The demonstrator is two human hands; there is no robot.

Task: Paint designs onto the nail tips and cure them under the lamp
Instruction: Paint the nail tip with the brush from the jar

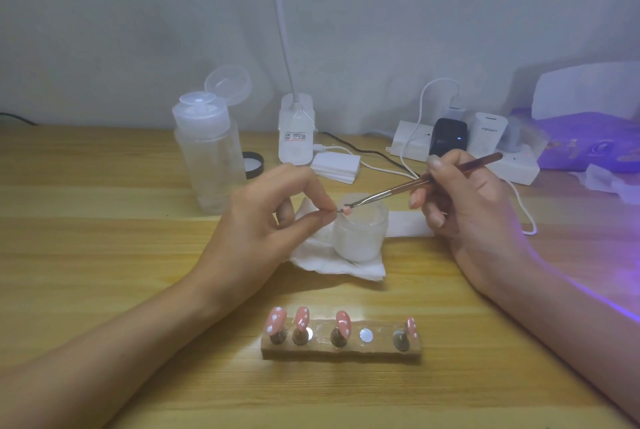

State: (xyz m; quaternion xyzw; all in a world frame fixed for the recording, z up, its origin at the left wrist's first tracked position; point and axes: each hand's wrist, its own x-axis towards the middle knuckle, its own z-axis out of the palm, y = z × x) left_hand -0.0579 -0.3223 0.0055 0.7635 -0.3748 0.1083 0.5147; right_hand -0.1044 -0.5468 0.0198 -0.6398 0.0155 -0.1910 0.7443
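Thumb and forefinger of the left hand [263, 221] pinch a small nail tip [345, 210], pink, just over the rim of a frosted jar [360, 238] that stands on a crumpled tissue [346, 267]. The right hand [471, 210] grips a thin brush [415, 183] like a pen, its bristle end touching the pinched nail tip. Near the front edge of the table [104, 221] sits a wooden holder [341, 350] carrying four dotted tips [343, 321], pink with white spots, upright on small stands, and one bare silver disc [366, 336] between the third and fourth. Farther back stand a clear pump bottle [207, 158] with its cap flipped open, a white lamp base [296, 131], a stack of white pads [336, 165] and a power strip [519, 165]. At far right a curing lamp [588, 89] glows purple.
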